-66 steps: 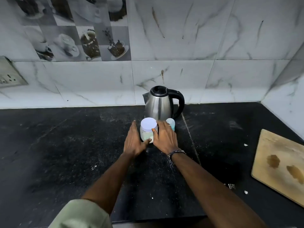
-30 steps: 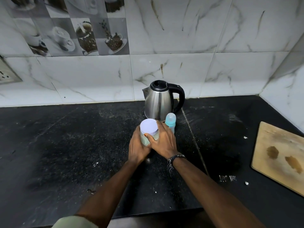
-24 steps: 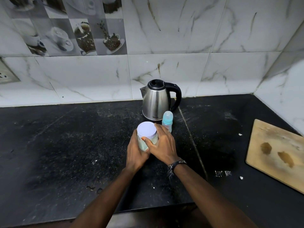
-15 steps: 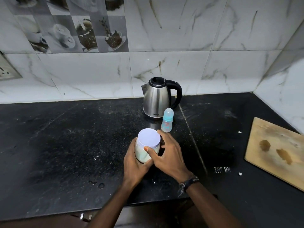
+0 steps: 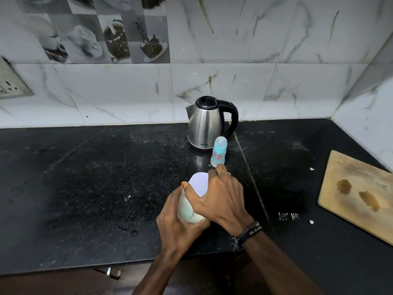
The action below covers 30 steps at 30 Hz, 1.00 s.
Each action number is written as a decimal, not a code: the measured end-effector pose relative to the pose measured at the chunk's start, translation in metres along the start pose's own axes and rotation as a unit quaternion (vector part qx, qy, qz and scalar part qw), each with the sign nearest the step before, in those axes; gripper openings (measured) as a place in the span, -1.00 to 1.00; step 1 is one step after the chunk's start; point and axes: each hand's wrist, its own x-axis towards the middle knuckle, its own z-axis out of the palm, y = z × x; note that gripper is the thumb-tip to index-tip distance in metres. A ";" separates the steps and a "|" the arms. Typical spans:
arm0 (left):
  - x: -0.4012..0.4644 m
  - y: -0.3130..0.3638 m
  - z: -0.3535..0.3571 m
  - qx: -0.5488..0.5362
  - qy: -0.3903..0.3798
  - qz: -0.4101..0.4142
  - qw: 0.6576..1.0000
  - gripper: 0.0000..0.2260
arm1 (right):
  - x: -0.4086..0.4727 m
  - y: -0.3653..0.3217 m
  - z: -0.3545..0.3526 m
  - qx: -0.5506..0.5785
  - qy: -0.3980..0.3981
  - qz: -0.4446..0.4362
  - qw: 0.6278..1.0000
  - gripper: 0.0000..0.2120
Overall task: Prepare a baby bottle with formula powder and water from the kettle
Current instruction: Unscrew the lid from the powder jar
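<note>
Left hand (image 5: 180, 226) grips formula jar (image 5: 188, 211) body; right hand (image 5: 219, 199) curls round its white lid (image 5: 198, 184). Baby bottle (image 5: 218, 152) and kettle (image 5: 207, 124) stand behind on desk (image 5: 95, 177).

A home kitchen; a black stone counter (image 5: 85, 177) runs along marble-look wall tiles (image 5: 234, 50), some printed with coffee cups (image 5: 102, 33); a steel electric kettle (image 5: 205, 124) stands at the wall; a wooden chopping board (image 5: 359, 192) lies at the right; a wall socket (image 5: 10, 86) sits at the left.

Silver kettle (image 5: 205, 126) w/ black handle; bottle (image 5: 218, 155) clear w/ blue collar; jar (image 5: 188, 206) pale green, white lid.
</note>
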 end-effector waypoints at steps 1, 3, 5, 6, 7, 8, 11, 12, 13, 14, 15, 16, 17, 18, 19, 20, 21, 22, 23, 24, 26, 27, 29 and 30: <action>0.002 0.000 -0.002 -0.004 -0.004 -0.003 1.000 -0.14 | 0.001 0.000 -0.001 0.002 0.009 -0.009 1.000 -0.36; 0.005 0.003 -0.006 -0.018 -0.011 -0.012 1.000 -0.15 | 0.001 -0.001 -0.003 0.007 0.024 -0.019 1.000 -0.37; 0.008 0.005 -0.009 -0.029 -0.018 -0.025 0.999 -0.15 | 0.002 -0.004 -0.005 0.014 0.034 -0.021 0.999 -0.38; 0.010 0.005 -0.011 -0.034 -0.024 -0.033 0.999 -0.16 | 0.003 -0.004 -0.005 0.017 0.038 -0.021 0.999 -0.38; 0.011 0.006 -0.013 -0.038 -0.030 -0.041 0.998 -0.19 | 0.004 -0.004 -0.006 0.021 0.038 -0.025 0.999 -0.38; 0.012 0.007 -0.015 -0.045 -0.040 -0.050 0.997 -0.23 | 0.004 -0.004 -0.006 0.027 0.033 -0.036 0.998 -0.39; 0.012 0.010 -0.021 -0.087 -0.085 -0.084 0.989 -0.37 | 0.005 0.001 -0.010 0.048 0.001 -0.108 0.993 -0.44; 0.012 0.010 -0.023 -0.099 -0.102 -0.089 0.986 -0.38 | 0.006 0.002 -0.014 0.054 -0.018 -0.122 0.991 -0.45; 0.011 0.011 -0.026 -0.111 -0.118 -0.087 0.983 -0.38 | 0.007 0.003 -0.019 0.057 -0.044 -0.132 0.989 -0.46; 0.011 0.012 -0.029 -0.122 -0.130 -0.081 0.981 -0.37 | 0.009 0.004 -0.024 0.063 -0.078 -0.142 0.985 -0.47; 0.011 0.013 -0.031 -0.127 -0.137 -0.077 0.979 -0.35 | 0.011 0.006 -0.029 0.079 -0.126 -0.150 0.977 -0.47; 0.010 0.014 -0.032 -0.130 -0.141 -0.076 0.978 -0.32 | 0.013 0.008 -0.035 0.104 -0.185 -0.160 0.964 -0.44; 0.009 0.015 -0.032 -0.132 -0.142 -0.079 0.978 -0.30 | 0.016 0.010 -0.042 0.129 -0.243 -0.171 0.946 -0.35; 0.009 0.016 -0.033 -0.133 -0.140 -0.085 0.977 -0.29 | 0.018 0.012 -0.048 0.151 -0.293 -0.184 0.926 -0.25; 0.008 0.018 -0.033 -0.134 -0.137 -0.092 0.977 -0.29 | 0.020 0.013 -0.054 0.167 -0.325 -0.196 0.910 -0.20; 0.009 0.018 -0.033 -0.131 -0.132 -0.097 0.978 -0.30 | 0.020 0.013 -0.060 0.174 -0.329 -0.203 0.906 -0.19; 0.009 0.018 -0.033 -0.125 -0.126 -0.096 0.979 -0.31 | 0.020 0.010 -0.064 0.166 -0.310 -0.198 0.915 -0.22; 0.010 0.018 -0.034 -0.115 -0.123 -0.091 0.982 -0.33 | 0.018 0.007 -0.067 0.135 -0.275 -0.185 0.934 -0.26; 0.011 0.016 -0.034 -0.107 -0.122 -0.083 0.983 -0.34 | 0.018 0.002 -0.070 0.071 -0.231 -0.171 0.955 -0.27; 0.011 0.016 -0.033 -0.101 -0.120 -0.078 0.985 -0.36 | 0.017 -0.002 -0.071 -0.007 -0.192 -0.159 0.969 -0.24; 0.013 0.020 -0.033 -0.099 -0.106 -0.074 0.987 -0.37 | 0.016 -0.011 -0.070 -0.094 -0.155 -0.153 0.971 -0.19; 0.014 0.022 -0.032 -0.103 -0.103 -0.076 0.986 -0.38 | 0.014 -0.013 -0.070 -0.100 -0.150 -0.159 0.971 -0.22; 0.014 0.024 -0.030 -0.108 -0.109 -0.076 0.985 -0.41 | 0.013 -0.015 -0.071 -0.090 -0.150 -0.172 0.970 -0.37; 0.014 0.024 -0.030 -0.108 -0.111 -0.077 0.985 -0.40 | 0.013 -0.015 -0.071 -0.081 -0.153 -0.179 0.969 -0.45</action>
